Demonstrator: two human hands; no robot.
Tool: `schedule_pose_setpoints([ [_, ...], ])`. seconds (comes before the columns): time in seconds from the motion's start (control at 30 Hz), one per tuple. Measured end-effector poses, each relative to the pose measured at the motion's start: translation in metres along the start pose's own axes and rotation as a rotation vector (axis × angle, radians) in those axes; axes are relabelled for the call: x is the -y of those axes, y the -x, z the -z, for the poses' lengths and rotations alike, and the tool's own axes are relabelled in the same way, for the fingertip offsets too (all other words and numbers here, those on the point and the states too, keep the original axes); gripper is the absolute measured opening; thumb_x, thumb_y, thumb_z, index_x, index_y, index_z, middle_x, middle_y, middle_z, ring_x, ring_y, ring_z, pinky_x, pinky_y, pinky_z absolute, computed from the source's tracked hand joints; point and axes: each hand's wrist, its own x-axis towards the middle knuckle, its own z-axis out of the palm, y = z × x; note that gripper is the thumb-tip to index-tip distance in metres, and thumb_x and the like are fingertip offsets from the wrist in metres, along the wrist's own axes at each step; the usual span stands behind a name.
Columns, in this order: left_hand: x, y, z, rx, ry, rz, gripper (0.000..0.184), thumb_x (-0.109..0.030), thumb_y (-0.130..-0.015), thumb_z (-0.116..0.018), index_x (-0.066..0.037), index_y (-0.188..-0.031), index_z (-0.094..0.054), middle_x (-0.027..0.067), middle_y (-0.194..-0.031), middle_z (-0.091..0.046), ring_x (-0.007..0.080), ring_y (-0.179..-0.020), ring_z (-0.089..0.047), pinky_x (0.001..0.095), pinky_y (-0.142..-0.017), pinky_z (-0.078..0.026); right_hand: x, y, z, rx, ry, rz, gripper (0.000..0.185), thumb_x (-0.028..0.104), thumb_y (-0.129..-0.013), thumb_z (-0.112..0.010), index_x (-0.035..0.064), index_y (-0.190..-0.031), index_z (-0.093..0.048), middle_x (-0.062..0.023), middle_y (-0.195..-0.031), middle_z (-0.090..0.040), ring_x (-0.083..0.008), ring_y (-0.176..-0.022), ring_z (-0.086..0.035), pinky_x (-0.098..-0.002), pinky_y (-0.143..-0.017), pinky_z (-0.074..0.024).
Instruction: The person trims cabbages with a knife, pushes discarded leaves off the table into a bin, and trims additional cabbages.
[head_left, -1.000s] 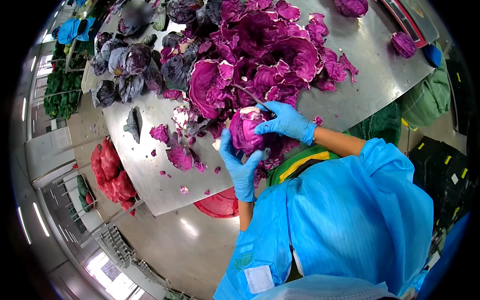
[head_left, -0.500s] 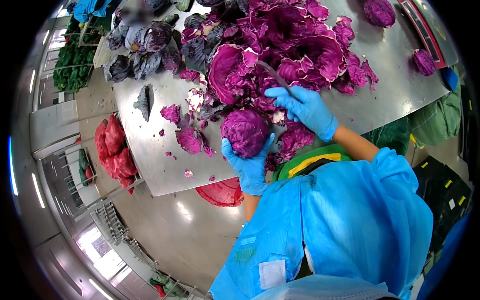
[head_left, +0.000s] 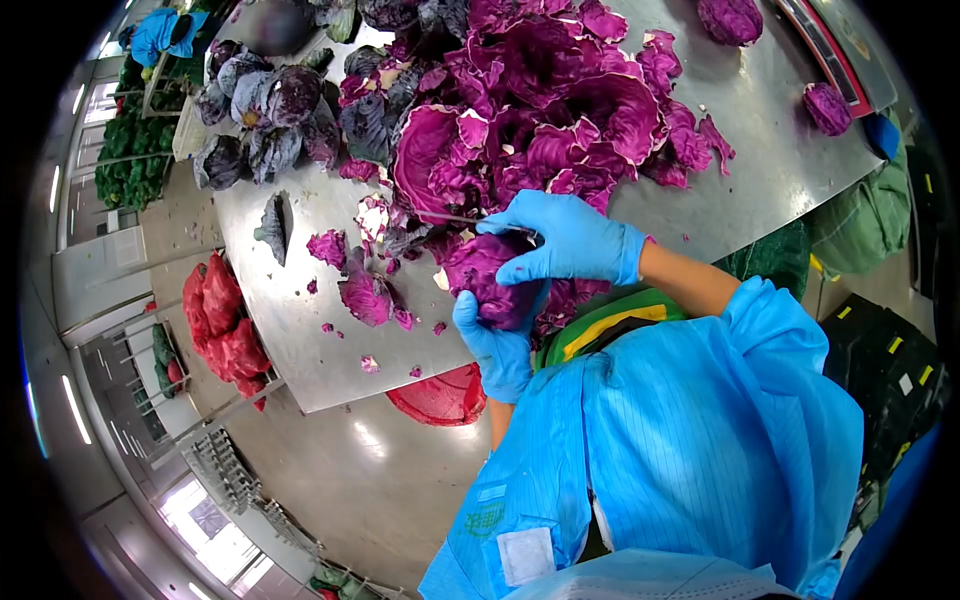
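Observation:
My left hand [head_left: 500, 358], in a blue glove, cups a purple red cabbage [head_left: 478, 266] from below near the table's front edge. My gloved right hand [head_left: 582, 238] is closed on a knife, whose thin blade [head_left: 447, 216] points left above the top of the cabbage. The right thumb and fingers also reach over the cabbage's right side, and the knife's handle is hidden in the hand. A pale cut patch [head_left: 441, 279] shows on the cabbage's left side. Just beyond lies a big heap of stripped purple leaves [head_left: 545, 75].
Untrimmed dark cabbages [head_left: 262, 105] sit at the steel table's [head_left: 330, 368] far left. Smooth cabbages [head_left: 730, 20] lie at right, beside a red-framed device [head_left: 845, 55]. Red bags [head_left: 222, 325] stand left of the table, green sacks [head_left: 855, 220] right. Leaf scraps [head_left: 368, 298] are scattered.
My right hand has come down and left onto the cabbage, and the knife blade has swung to point left. The cabbage has turned in my left hand, showing a pale cut patch.

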Motion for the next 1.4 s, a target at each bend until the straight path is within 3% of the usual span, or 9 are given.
schedule_pose_setpoints([
  [0.5,0.009,0.0,0.024,-0.154,-0.1,0.004,0.071,-0.041,-0.084,-0.065,-0.009,-0.142,-0.041,0.0138,-0.138,-0.052,0.0352,-0.124,-0.053,0.0624,-0.1,-0.047,-0.011,0.012,0.009,-0.019,0.396,0.324,0.049,0.029,-0.081,-0.069,0.0147,-0.128,-0.061,-0.006,-0.09,-0.062,-0.0234,-0.075,-0.064,-0.0362,-0.056,-0.0501],
  [0.53,0.01,0.0,0.027,-0.172,-0.099,0.0,0.07,-0.041,-0.084,-0.065,-0.008,-0.142,-0.042,0.0139,-0.137,-0.053,0.0347,-0.124,-0.053,0.0608,-0.101,-0.047,-0.008,0.013,0.005,-0.088,0.482,0.341,0.024,0.032,-0.081,-0.065,0.0114,-0.093,-0.062,-0.0074,-0.08,-0.055,-0.0256,-0.07,-0.062,-0.0397,-0.051,-0.0487],
  [0.67,0.006,0.004,0.022,-0.275,-0.199,-0.069,0.068,-0.04,-0.084,-0.066,-0.005,-0.138,-0.045,0.0139,-0.136,-0.054,0.0322,-0.123,-0.055,0.0499,-0.104,-0.048,-0.022,0.016,-0.002,-0.19,0.521,0.454,0.011,0.026,-0.08,-0.064,0.0156,-0.082,-0.06,-0.0057,-0.075,-0.053,-0.0217,-0.066,-0.061,-0.0373,-0.049,-0.0479],
  [0.77,-0.009,0.012,0.015,-0.124,-0.084,-0.077,0.07,-0.038,-0.083,-0.068,-0.005,-0.14,-0.044,0.0139,-0.135,-0.054,0.032,-0.122,-0.055,0.0512,-0.106,-0.045,-0.043,0.014,0.001,-0.432,0.34,0.33,0.012,0.018,-0.077,-0.069,0.0116,-0.084,-0.062,-0.0064,-0.078,-0.057,-0.0233,-0.069,-0.063,-0.0355,-0.057,-0.0525],
  [0.93,-0.009,0.009,0.024,-0.161,-0.17,-0.143,0.068,-0.036,-0.082,-0.067,-0.005,-0.139,-0.045,0.0146,-0.133,-0.056,0.0314,-0.12,-0.057,0.0496,-0.106,-0.045,0.008,0.018,0.017,-0.126,-0.202,0.023,0.076,0.03,-0.07,-0.086,0.0125,-0.137,-0.055,-0.0107,-0.109,-0.062,-0.0239,-0.101,-0.061,-0.0347,-0.086,-0.0504],
  [1.2,-0.006,0.009,0.024,-0.074,-0.274,-0.181,0.066,-0.028,-0.082,-0.067,-0.005,-0.139,-0.045,0.0121,-0.13,-0.058,0.0281,-0.118,-0.059,0.0467,-0.103,-0.048,0.002,0.008,0.011,0.086,-0.017,0.241,0.043,0.038,-0.086,-0.065,0.0118,-0.119,-0.065,-0.0101,-0.101,-0.064,-0.0278,-0.091,-0.066,-0.0381,-0.073,-0.0547],
  [1.3,-0.006,0.009,0.027,-0.268,-0.422,-0.102,0.068,-0.019,-0.081,-0.067,-0.005,-0.142,-0.041,0.0116,-0.13,-0.056,0.0255,-0.117,-0.058,0.043,-0.103,-0.047,0.008,0.015,0.009,0.142,0.647,0.331,0.03,0.033,-0.082,-0.067,0.0116,-0.102,-0.067,-0.0067,-0.097,-0.064,-0.0237,-0.083,-0.066,-0.0352,-0.063,-0.0546],
  [1.33,-0.002,0.006,0.039,-0.245,-0.457,-0.147,0.07,-0.018,-0.08,-0.067,-0.005,-0.143,-0.04,0.0119,-0.13,-0.055,0.0255,-0.117,-0.058,0.0425,-0.103,-0.047,0.005,0.016,0.012,0.007,0.649,0.483,0.02,0.026,-0.076,-0.07,0.0144,-0.09,-0.062,-0.0032,-0.093,-0.064,-0.0201,-0.077,-0.065,-0.0331,-0.057,-0.0534],
  [1.4,-0.01,0.012,0.013,-0.095,-0.381,-0.243,0.092,-0.014,-0.068,-0.082,-0.006,-0.147,-0.035,0.0119,-0.14,-0.046,0.0252,-0.125,-0.049,0.0402,-0.108,-0.042,-0.021,0.009,0.036,-0.317,0.569,0.519,0.038,0.021,-0.075,-0.075,0.0124,-0.11,-0.063,-0.0044,-0.1,-0.065,-0.0196,-0.069,-0.06,-0.0314,-0.059,-0.0529],
])
